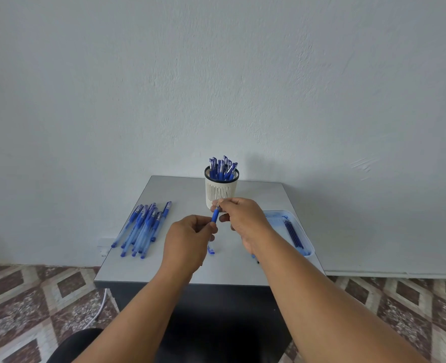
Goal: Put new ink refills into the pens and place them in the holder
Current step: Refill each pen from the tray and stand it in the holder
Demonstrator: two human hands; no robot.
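I see the left hand [190, 233] gripping the pen [214, 216] barrel mid-worktop [255, 268], right hand [238, 214] pinching its tip end just before the holder [221, 191]; light, stiff, probably slick plastic, so I'd hold the rubbery grip.

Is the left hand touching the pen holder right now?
Apart. In the head view the left hand grips a blue pen nearer the camera, and bare table shows between it and the pen holder.

A plain room, likely a home. A small grey table [255, 195] stands against a bare white wall [216, 74]. Patterned floor tiles [33, 297] lie underneath.
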